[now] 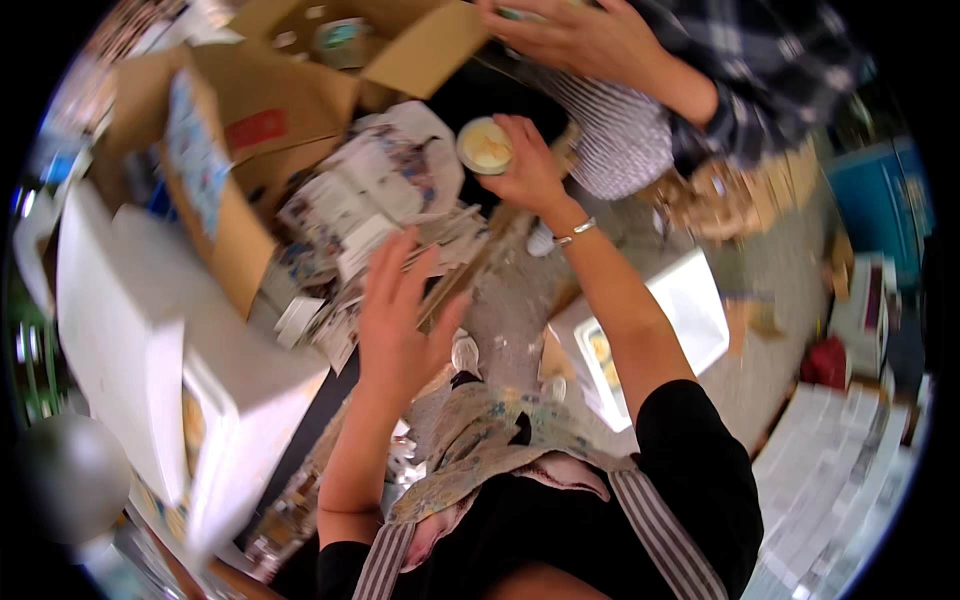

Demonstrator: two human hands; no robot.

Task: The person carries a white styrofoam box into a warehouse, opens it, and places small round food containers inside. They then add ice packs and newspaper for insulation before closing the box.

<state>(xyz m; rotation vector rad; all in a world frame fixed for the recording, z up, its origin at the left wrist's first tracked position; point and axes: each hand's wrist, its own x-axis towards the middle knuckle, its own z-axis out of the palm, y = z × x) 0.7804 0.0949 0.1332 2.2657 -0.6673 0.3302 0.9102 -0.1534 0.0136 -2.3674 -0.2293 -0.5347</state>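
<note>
My right hand [529, 166] grips a small round tub [484, 145] whose pale yellow and white contents show at the top. It is held out beyond the edge of a black-topped table, near a co-worker. My left hand [397, 311] is empty, its fingers spread and slightly blurred. Below and beyond that hand lie sheets of newspaper [375, 184], some folded into small stacks. An open cardboard box [292, 97] stands behind the newspaper, with a flap tilted towards me.
A co-worker's hand [577, 34] reaches in at the top. White foam boxes [255, 360] occupy the left side. Another open foam box [589, 360], holding yellowish round items, stands low at right. A second cardboard box [427, 45] holds a clear tub [343, 41]. Crumpled brown paper [705, 199] lies at right.
</note>
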